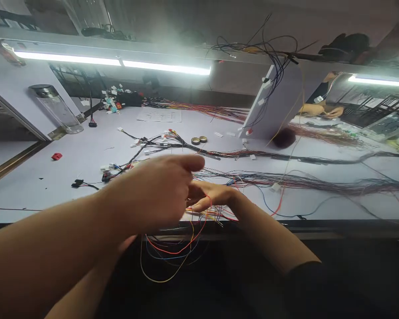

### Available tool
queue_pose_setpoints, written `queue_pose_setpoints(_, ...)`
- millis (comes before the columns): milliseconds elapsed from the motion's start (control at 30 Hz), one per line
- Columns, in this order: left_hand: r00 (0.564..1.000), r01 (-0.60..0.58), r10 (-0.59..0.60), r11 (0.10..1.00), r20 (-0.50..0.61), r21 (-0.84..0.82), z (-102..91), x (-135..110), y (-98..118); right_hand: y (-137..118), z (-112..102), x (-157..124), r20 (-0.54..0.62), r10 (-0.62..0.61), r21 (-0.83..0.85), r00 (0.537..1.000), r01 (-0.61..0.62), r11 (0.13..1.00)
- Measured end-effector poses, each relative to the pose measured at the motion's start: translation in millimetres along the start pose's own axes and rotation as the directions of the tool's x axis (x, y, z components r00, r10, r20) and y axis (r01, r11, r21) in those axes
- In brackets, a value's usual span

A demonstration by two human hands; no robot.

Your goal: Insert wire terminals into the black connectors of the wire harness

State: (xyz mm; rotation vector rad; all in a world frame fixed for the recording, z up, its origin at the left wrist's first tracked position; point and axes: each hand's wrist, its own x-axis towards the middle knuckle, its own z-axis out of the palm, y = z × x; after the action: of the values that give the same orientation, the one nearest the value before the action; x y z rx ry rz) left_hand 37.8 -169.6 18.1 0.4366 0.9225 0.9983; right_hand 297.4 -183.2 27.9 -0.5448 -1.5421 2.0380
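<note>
My right hand [216, 195] comes in from the right at the table's front edge, thumb and fingers curled round thin wires [199, 215], with a red wire across it. The fingertips are partly hidden. Of my left hand [129, 243] only a sliver shows at the lower left; its fingers are covered by another person's hand [159, 190]. That hand reaches in from the left, blurred, its thumb or a finger stretched to the right over my hands. Loops of red, blue and yellow wire [173, 253] hang below the edge.
Black-wrapped wire harnesses [186, 145] with white connectors run across the white table [86, 155]. Behind lie two tape rolls [199, 140] and a paper sheet [159, 116]. A glass bottle [58, 108] stands left, near a red connector [56, 156]. An upright panel [272, 106] divides the table; another person's hands [322, 110] show beyond it.
</note>
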Motion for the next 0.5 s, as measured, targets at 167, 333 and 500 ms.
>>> queue_pose_setpoints(167, 0.998, 0.058, -0.06, 0.994, 0.017, 0.089, -18.9, 2, -11, -12, -19, -18, 0.019, -0.001, 0.125, 1.0, -0.002, 0.992)
queue_pose_setpoints(333, 0.993, 0.095, -0.101, 0.991, 0.067, 0.092, -20.6, 7, -20, 1, -5, 6, -0.187, -0.032, -0.153, 0.982, 0.003, 0.988)
queue_pose_setpoints(500, 0.994, 0.084, -0.092, 0.989, 0.063, 0.125, -15.8, 3, -22, 15, 13, 45, -0.22, 0.008, -0.505, 0.975, -0.121, 0.855)
